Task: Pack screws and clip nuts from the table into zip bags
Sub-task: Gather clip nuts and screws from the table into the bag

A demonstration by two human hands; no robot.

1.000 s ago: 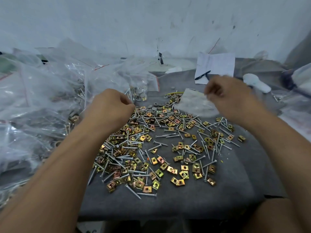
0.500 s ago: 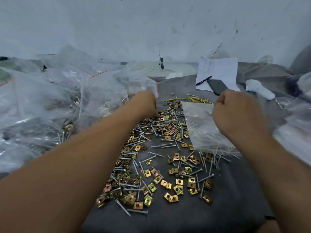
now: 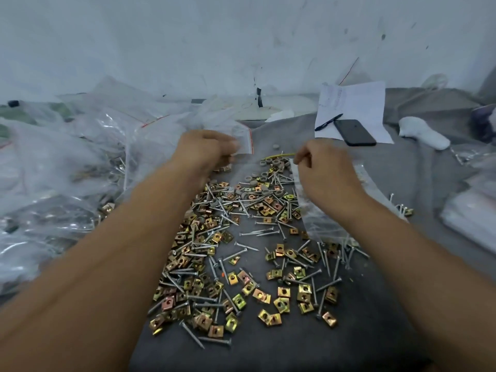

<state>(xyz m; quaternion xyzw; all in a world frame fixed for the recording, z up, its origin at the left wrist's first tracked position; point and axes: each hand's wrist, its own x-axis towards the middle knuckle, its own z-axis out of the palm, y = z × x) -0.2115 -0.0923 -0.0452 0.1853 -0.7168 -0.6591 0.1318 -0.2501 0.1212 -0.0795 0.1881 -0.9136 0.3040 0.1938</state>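
Both hands (image 3: 204,151) now perhaps hold a level bag (image 3: 243,146).

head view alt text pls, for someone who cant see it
Two bare hands hold a clear zip bag over a gray cloth: the left hand and right hand each pinch an end. Loose screws and gold clip nuts lie scattered below; filled bags pile at left.

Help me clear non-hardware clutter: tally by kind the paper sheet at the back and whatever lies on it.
Paper sheet: 1
Pen: 1
Phone: 1
Total: 3
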